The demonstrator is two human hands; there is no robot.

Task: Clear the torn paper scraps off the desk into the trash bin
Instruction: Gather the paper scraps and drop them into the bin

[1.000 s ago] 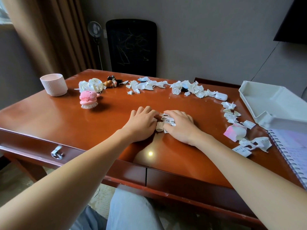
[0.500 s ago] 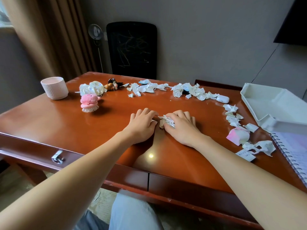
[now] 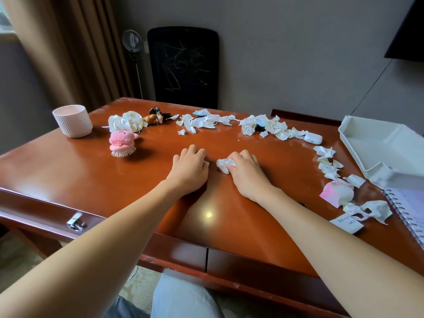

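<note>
Seated person at a desk (image 3: pixel 68 180), both forearms laid forward on the top.

Hands: the right hand (image 3: pixel 246 173) lies palm down with its fingers curled round a wad of scraps (image 3: pixel 223 165), which rests on the wood at its fingertips. The left hand (image 3: pixel 190 167) lies just beside it, palm down and fingers bent. A corner of white scrap (image 3: pixel 206 163) shows at its inner edge, but whether it is gripped cannot be told.

Progress: early, by the look of it. One small wad is gathered and nothing is seen inside any container. Most of the litter lies well apart from the hands.

Count of scraps: two heaps beyond the hands, one (image 3: pixel 202 122) ahead of the left and one (image 3: pixel 263 127) ahead of the right. One loose trail (image 3: pixel 328 164) lies out to the right of the right hand, ending in one pink-tinted crumple (image 3: pixel 337 193) and a torn cluster (image 3: pixel 367 210). The single pieces are too many to count.

Other items, one each: a ribbed pot (image 3: pixel 72 120) far left of the left hand, possibly the bin; a pink brush (image 3: pixel 121 143); an earbud case (image 3: pixel 313 137); a white tray (image 3: pixel 378 152); a spiral notebook (image 3: pixel 410 210).
</note>
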